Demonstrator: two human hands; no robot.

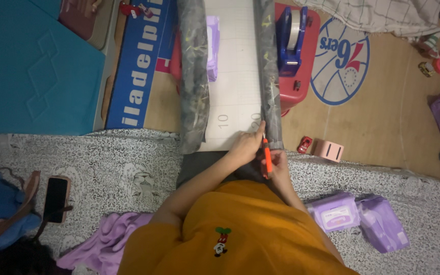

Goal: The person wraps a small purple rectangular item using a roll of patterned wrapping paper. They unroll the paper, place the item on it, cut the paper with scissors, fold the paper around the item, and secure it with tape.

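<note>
Right hand (280, 165) gripping orange scissors (268, 159) at wrapping paper's (235, 76) near edge. Left hand (248, 144) pinching that edge by the right roll. Blue tape dispenser (291, 40) at one o'clock.

An orange short-sleeved shirt (240, 229) is worn, marked near the chest by a small cartoon-mouse emblem (221, 242) in red, black and green. Both forearms are left bare.

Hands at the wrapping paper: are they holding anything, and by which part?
The right hand grips orange-handled scissors by the handle. The left hand pinches the near edge of the wrapping paper beside its right roll.
</note>
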